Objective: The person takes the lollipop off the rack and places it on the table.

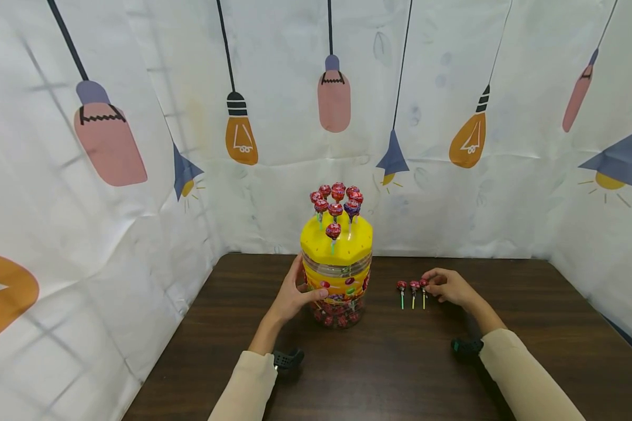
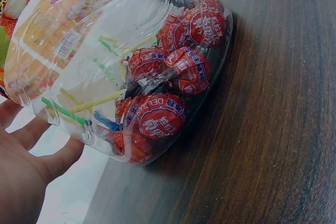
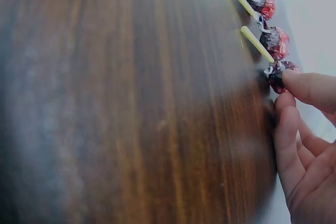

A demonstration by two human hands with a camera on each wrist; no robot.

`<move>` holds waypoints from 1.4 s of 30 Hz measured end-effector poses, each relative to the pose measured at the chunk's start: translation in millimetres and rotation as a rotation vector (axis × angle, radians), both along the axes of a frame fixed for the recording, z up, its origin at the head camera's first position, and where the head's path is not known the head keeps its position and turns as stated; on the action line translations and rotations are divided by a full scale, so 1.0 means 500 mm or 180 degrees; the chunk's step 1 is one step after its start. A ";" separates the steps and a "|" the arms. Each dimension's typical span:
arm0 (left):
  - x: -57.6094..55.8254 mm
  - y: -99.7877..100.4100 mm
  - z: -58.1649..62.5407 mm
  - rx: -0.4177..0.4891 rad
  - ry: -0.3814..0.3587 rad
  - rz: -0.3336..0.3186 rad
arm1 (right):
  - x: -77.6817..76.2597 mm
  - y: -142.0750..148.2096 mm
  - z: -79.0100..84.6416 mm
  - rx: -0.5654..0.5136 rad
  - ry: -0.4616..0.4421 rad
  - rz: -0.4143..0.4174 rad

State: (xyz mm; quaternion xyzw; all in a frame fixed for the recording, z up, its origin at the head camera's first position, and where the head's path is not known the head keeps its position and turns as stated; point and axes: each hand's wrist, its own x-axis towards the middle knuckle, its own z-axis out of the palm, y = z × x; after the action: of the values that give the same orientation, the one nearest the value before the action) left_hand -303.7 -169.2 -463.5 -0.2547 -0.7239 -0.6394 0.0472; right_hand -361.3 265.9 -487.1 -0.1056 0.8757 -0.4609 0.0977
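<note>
Left hand (image 1: 292, 297): spread wide around the near left of the jar, thumb across the front, fingers along the side. Risk, as I judge it: a smooth plastic wall held from one side only; a hard push could slide or tip the jar.

Jar (image 1: 347, 291), one, clear, with a printed label; upright on the dark wooden table (image 1: 390, 362). Contents: loose wrapped lollipops (image 2: 163, 114), heaped at the bottom.

Lid (image 1: 316, 242), one, yellow, on top of the jar. Whether it is screwed tight, I cannot tell; if loose, a knock might shift it.

Standing lollipops (image 1: 337, 194), a crowded cluster, heads up, sticks down at the lid. Top-heavy, I would say; a brushing sleeve or a jolt to the jar could tilt several.

Left lollipop (image 1: 402, 286), green stick, and middle lollipop (image 1: 414, 286), yellow stick: lying on the table right of the jar, sticks toward the person. Round heads might roll if nudged.

Right lollipop (image 1: 423, 283), yellow stick, at the row's right end, close beside the middle one.

Right hand (image 1: 450, 286): thumb and forefinger nearly closed, pinching that last lollipop's head. Slick wrapper; a light pinch could slip, or a sideways move disturb its neighbour.
</note>
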 end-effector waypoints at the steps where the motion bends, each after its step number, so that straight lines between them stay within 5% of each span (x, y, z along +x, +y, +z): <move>1: 0.000 0.000 0.000 -0.0001 0.0003 -0.0004 | 0.001 0.001 0.000 -0.0013 0.0003 0.0007; 14: 0.003 -0.002 -0.002 -0.0021 -0.0034 0.0039 | 0.014 -0.011 0.019 -0.0335 0.0274 -0.0294; 21: 0.003 -0.002 -0.002 -0.0021 -0.0023 0.0048 | 0.041 -0.062 0.111 -0.0523 0.0853 -0.0220; 30: 0.002 -0.001 0.002 0.0006 0.0006 0.0006 | 0.118 -0.184 0.247 -0.1152 0.1673 0.0045; 42: 0.001 -0.003 -0.002 -0.0029 -0.0052 0.0053 | 0.174 -0.305 0.317 -0.1874 0.2289 0.0624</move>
State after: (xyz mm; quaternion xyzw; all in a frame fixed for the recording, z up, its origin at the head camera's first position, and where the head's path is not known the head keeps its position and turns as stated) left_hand -303.1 -170.4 -464.4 -0.2436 -0.7293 -0.6377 0.0454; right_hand -274.2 113.6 -328.5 -0.3638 0.6720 -0.6123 -0.2027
